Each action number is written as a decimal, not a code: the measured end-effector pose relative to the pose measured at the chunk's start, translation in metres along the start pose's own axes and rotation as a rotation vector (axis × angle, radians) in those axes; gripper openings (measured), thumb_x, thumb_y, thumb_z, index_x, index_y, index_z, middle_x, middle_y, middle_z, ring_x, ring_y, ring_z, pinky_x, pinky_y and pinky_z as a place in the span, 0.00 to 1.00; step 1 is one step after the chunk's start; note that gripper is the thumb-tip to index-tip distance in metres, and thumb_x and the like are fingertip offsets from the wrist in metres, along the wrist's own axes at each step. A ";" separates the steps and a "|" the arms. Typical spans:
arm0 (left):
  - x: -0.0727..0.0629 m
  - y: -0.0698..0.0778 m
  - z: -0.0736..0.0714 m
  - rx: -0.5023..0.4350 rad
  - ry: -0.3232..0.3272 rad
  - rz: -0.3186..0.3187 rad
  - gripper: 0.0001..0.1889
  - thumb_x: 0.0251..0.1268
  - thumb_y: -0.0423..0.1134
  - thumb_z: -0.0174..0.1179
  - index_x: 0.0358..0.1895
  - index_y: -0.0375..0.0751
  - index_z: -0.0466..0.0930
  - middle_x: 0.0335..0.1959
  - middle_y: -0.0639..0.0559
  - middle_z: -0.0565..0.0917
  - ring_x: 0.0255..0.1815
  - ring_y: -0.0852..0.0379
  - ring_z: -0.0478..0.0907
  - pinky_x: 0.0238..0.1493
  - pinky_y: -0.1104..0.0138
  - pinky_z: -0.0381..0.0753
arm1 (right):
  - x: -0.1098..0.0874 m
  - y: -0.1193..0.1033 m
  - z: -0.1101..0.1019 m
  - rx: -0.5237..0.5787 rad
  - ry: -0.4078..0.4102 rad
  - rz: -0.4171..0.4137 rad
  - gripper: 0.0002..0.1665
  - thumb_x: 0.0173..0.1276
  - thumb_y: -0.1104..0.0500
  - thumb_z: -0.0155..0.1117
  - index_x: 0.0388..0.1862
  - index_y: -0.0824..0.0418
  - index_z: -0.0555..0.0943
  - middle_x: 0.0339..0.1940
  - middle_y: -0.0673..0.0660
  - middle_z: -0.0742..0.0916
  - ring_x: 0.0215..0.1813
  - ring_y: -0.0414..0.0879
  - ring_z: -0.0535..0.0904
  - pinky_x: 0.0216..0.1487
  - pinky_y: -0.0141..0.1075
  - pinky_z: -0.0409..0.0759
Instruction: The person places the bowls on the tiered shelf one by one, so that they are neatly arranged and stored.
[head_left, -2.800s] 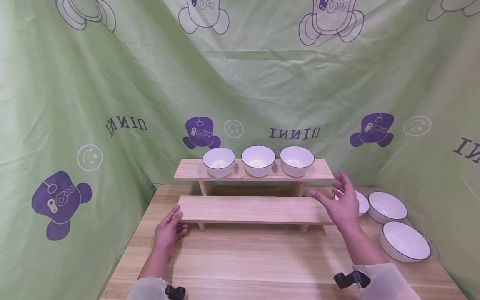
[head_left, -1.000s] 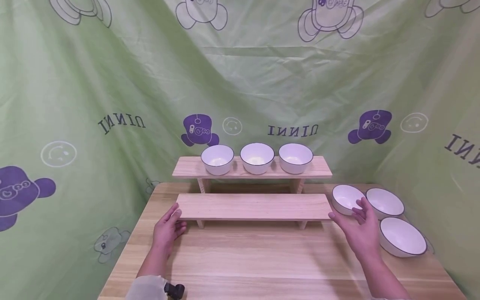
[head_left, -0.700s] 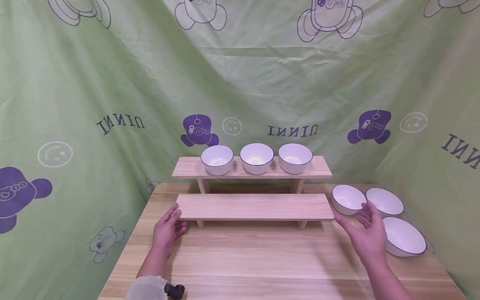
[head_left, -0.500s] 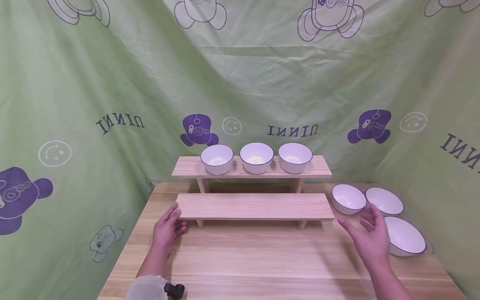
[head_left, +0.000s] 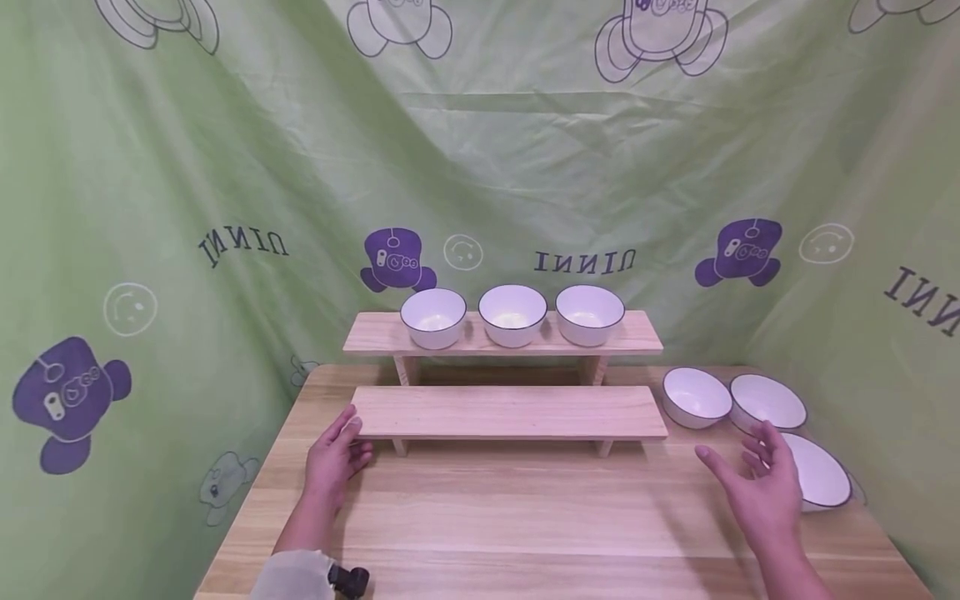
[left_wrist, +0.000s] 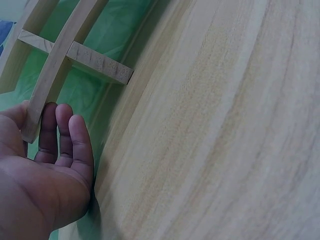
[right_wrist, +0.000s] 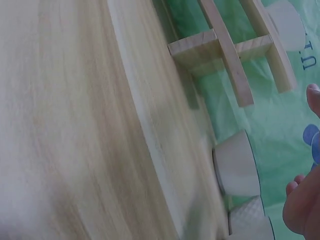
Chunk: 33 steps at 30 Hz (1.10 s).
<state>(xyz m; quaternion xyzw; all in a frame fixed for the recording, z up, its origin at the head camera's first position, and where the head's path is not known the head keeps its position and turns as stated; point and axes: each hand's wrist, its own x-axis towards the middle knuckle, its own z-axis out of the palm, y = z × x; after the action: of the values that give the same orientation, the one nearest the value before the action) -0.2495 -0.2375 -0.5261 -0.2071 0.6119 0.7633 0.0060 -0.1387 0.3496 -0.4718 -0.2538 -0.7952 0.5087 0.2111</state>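
Note:
A two-tier wooden shelf (head_left: 510, 412) stands on the table, its lower board bare. My left hand (head_left: 330, 462) holds the left end of that board; the left wrist view shows the board's end between thumb and fingers (left_wrist: 80, 145). Three white bowls with dark rims, a left one (head_left: 433, 321), a middle one (head_left: 513, 317) and a right one (head_left: 590, 317), sit in a row on the upper board. My right hand (head_left: 768, 500) holds nothing, fingers spread and bent, beside the front bowl (head_left: 821, 475) at the table's right, partly covering it in the head view.
Two more white bowls, one near the shelf (head_left: 696, 400) and one behind the hand (head_left: 772, 400), stand at the table's back right. A green printed cloth (head_left: 480, 183) hangs behind and at both sides. The wooden table (head_left: 517, 525) stretches out in front of the shelf.
My right hand has moved from the right end of the shelf rightward and toward me, to beside the front bowl. The left hand stays on the shelf's left end.

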 end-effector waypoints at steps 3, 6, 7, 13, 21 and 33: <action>0.001 0.000 0.000 0.005 -0.001 0.007 0.35 0.69 0.53 0.69 0.77 0.53 0.69 0.42 0.52 0.84 0.34 0.57 0.85 0.44 0.64 0.91 | 0.000 0.003 -0.004 0.008 -0.004 0.017 0.61 0.62 0.54 0.82 0.86 0.51 0.54 0.79 0.59 0.69 0.73 0.51 0.69 0.64 0.14 0.68; 0.001 0.000 0.000 0.008 0.001 0.008 0.35 0.69 0.54 0.69 0.77 0.54 0.70 0.44 0.52 0.84 0.35 0.57 0.85 0.44 0.63 0.91 | 0.000 0.005 -0.007 0.004 0.007 0.021 0.61 0.62 0.54 0.82 0.85 0.51 0.55 0.79 0.58 0.69 0.73 0.51 0.69 0.65 0.15 0.68; 0.001 0.000 0.000 0.014 -0.002 0.008 0.35 0.69 0.54 0.69 0.77 0.54 0.70 0.44 0.51 0.83 0.35 0.58 0.85 0.45 0.64 0.91 | 0.001 0.007 -0.008 0.003 0.011 0.021 0.60 0.62 0.54 0.82 0.85 0.52 0.55 0.79 0.59 0.69 0.73 0.51 0.68 0.67 0.16 0.67; 0.000 -0.001 -0.001 0.016 -0.002 -0.015 0.36 0.68 0.55 0.70 0.77 0.57 0.70 0.48 0.51 0.82 0.36 0.58 0.85 0.46 0.64 0.91 | 0.003 0.016 -0.019 -0.024 0.035 0.048 0.61 0.62 0.52 0.82 0.86 0.53 0.54 0.81 0.60 0.67 0.76 0.57 0.64 0.81 0.41 0.61; 0.000 0.001 0.000 0.024 -0.012 -0.004 0.36 0.68 0.56 0.69 0.77 0.58 0.70 0.50 0.51 0.82 0.38 0.58 0.84 0.48 0.64 0.90 | 0.008 0.031 -0.034 -0.058 0.062 0.058 0.64 0.61 0.48 0.82 0.86 0.53 0.51 0.83 0.62 0.62 0.82 0.59 0.55 0.85 0.47 0.50; -0.001 0.000 -0.001 0.008 -0.012 -0.007 0.35 0.69 0.54 0.69 0.77 0.56 0.70 0.45 0.52 0.84 0.36 0.58 0.85 0.47 0.63 0.91 | 0.014 0.043 -0.048 -0.107 0.116 0.069 0.67 0.58 0.46 0.82 0.86 0.56 0.51 0.85 0.63 0.56 0.84 0.57 0.47 0.85 0.44 0.43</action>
<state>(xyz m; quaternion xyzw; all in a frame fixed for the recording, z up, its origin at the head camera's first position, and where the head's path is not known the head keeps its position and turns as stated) -0.2485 -0.2382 -0.5259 -0.2045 0.6143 0.7620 0.0134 -0.1129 0.4076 -0.4909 -0.3208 -0.7984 0.4570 0.2255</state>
